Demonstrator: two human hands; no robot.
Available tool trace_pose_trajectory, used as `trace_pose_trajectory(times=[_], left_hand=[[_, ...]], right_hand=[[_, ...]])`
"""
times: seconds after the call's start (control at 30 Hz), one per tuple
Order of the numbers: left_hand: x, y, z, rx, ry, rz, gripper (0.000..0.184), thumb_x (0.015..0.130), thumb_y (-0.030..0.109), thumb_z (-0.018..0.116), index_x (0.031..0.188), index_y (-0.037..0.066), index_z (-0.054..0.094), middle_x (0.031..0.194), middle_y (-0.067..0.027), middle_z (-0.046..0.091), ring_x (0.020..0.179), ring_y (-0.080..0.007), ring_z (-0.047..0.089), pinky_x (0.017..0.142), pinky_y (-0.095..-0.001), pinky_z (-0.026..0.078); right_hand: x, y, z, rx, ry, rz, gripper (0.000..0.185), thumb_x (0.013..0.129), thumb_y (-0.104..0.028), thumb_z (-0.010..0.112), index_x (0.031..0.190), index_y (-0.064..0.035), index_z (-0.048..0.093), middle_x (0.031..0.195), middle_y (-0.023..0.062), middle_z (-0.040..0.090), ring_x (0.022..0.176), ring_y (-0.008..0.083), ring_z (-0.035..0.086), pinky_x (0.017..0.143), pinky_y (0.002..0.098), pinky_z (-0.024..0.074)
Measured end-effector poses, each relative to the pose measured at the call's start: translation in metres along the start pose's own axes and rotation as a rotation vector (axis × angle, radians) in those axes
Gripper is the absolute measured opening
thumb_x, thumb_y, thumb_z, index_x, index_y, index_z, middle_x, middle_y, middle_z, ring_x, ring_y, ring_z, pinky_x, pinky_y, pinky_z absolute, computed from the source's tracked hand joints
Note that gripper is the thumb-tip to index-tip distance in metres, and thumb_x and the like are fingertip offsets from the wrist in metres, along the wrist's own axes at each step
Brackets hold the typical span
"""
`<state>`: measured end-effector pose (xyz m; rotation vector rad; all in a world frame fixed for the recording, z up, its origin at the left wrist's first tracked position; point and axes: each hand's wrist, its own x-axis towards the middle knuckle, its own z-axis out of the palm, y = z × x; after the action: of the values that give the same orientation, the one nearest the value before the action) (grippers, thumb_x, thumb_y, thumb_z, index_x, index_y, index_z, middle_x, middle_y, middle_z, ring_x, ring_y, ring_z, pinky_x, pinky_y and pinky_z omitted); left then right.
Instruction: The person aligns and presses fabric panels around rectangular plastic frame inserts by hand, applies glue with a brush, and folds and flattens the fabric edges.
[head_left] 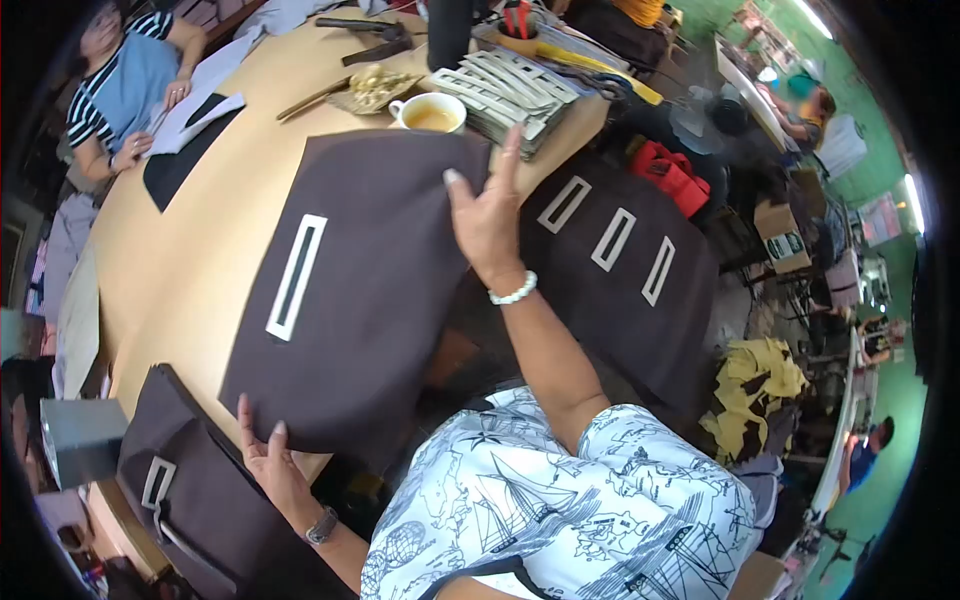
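A dark brown panel [365, 250] with one white-framed slot lies over the near edge of the table. My right hand [488, 222], wearing a pale bead bracelet, is at its right edge. The thumb rests over the panel, and the fingers stretch out past its corner. At the panel's lower left corner, the fingers of my left hand [275, 465] are spread against it; a watch is on that wrist. Beside it is another dark brown piece [210, 490] with a white-framed slot and a strap. To my right hangs a brown piece [625, 270] with three white-framed slots.
A cup [430, 113] of yellowish liquid stands just beyond the panel, beside a stack of pale slotted frames [505, 90]. A hammer [375, 40] lies farther back. Across the table, a person [130, 95] handles white and black pieces. Yellow scraps [755, 395] are piled at right.
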<state>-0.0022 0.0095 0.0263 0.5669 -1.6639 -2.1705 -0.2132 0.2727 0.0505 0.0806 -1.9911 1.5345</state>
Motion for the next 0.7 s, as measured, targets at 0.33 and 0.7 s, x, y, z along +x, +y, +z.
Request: trace_pose_trajectory(times=[0.33, 0.7], left_hand=[[-0.016, -0.053, 0.153, 0.148, -0.581, -0.260, 0.035, 0.085, -0.004, 0.055, 0.120, -0.004, 0.055, 0.117, -0.0107, 0.059, 0.106, -0.0145, 0.054, 0.094, -0.0250, 0.039], [0.010, -0.191, 0.284, 0.472, -0.851, -0.263, 0.060, 0.082, 0.004, 0.054, 0.139, 0.006, 0.035, 0.065, -0.0007, 0.051, 0.050, -0.0065, 0.041, 0.048, -0.0264, 0.038]], right_hand=[[0.064, 0.088, -0.224, -0.620, 0.315, 0.099, 0.085, 0.078, -0.011, 0.066, 0.140, 0.0062, 0.011, 0.138, 0.0306, 0.031, 0.129, 0.0372, 0.033, 0.106, 0.0367, 0.0272], [0.098, 0.254, -0.330, -0.961, 0.198, 0.540, 0.084, 0.079, -0.006, 0.063, 0.143, -0.0021, 0.007, 0.109, 0.0324, 0.056, 0.103, 0.0445, 0.054, 0.090, 0.0438, 0.0421]])
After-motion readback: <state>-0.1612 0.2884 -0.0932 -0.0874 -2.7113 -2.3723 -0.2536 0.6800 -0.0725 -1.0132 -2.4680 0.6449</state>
